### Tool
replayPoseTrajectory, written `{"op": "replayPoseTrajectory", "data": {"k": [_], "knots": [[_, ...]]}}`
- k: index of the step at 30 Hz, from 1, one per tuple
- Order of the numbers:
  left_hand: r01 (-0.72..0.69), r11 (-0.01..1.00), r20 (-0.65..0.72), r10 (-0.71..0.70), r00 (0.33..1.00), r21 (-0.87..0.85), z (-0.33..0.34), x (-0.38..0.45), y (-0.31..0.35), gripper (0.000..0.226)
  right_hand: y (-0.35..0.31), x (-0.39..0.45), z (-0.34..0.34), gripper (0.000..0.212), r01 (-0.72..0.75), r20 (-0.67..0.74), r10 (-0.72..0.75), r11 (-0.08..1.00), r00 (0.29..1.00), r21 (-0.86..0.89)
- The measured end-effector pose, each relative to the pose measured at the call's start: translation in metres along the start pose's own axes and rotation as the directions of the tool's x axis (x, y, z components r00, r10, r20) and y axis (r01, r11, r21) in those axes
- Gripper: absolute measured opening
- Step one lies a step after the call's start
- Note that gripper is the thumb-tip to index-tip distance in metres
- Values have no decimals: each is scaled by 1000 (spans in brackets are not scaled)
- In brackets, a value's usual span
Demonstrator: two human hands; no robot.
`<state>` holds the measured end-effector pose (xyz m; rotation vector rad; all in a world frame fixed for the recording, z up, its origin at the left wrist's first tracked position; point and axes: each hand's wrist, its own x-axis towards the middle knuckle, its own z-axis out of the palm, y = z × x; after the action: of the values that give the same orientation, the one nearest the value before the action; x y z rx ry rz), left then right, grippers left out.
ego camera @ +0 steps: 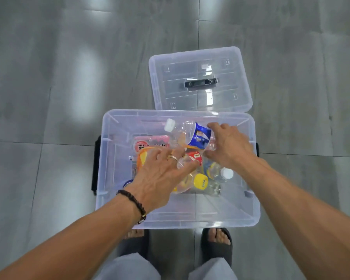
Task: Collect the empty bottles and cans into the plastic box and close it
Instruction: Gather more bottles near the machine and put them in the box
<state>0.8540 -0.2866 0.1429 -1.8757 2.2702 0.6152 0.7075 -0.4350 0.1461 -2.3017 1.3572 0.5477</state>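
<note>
A clear plastic box [178, 221] stands open on the floor in front of me, holding several bottles and cans. My right hand [228, 146] grips the base of a clear bottle with a blue label [198, 134] and white cap, over the box's far side. My left hand [160, 174] reaches in with fingers spread over an orange-labelled bottle [143, 156] and a red-labelled bottle [195, 157]; I see no firm grip. A yellow-capped bottle [200, 180] and a white-capped bottle [226, 173] lie beneath. The clear lid [230, 57] with a black handle lies flat behind the box.
A pink-labelled container [152, 141] lies at the box's far left. Black latches [95, 164] hang on the box's sides. My feet in dark sandals [216, 241] stand right at the box's near wall. Grey tiled floor [49, 98] surrounds everything.
</note>
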Motion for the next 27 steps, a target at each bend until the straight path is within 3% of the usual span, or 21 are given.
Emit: {"op": "replayPoseTrajectory", "data": {"k": [5, 10, 15, 21, 27], "knots": [[53, 998, 79, -54, 995, 16, 33, 28, 13, 96, 13, 27, 18, 35, 92, -34, -97, 988, 995, -122], [168, 982, 78, -162, 984, -87, 22, 21, 20, 79, 15, 20, 3, 42, 153, -22, -153, 988, 988, 2], [276, 933, 45, -273, 961, -231, -37, -27, 27, 50, -8, -11, -53, 51, 290, -10, -290, 952, 957, 94], [484, 751, 27, -530, 848, -449, -135, -110, 41, 44, -68, -67, -145, 64, 500, 13, -502, 862, 865, 81], [606, 558, 41, -716, 697, -567, -200, -206, 68, 64, -155, -134, -227, 65, 708, 32, -709, 705, 705, 37]]}}
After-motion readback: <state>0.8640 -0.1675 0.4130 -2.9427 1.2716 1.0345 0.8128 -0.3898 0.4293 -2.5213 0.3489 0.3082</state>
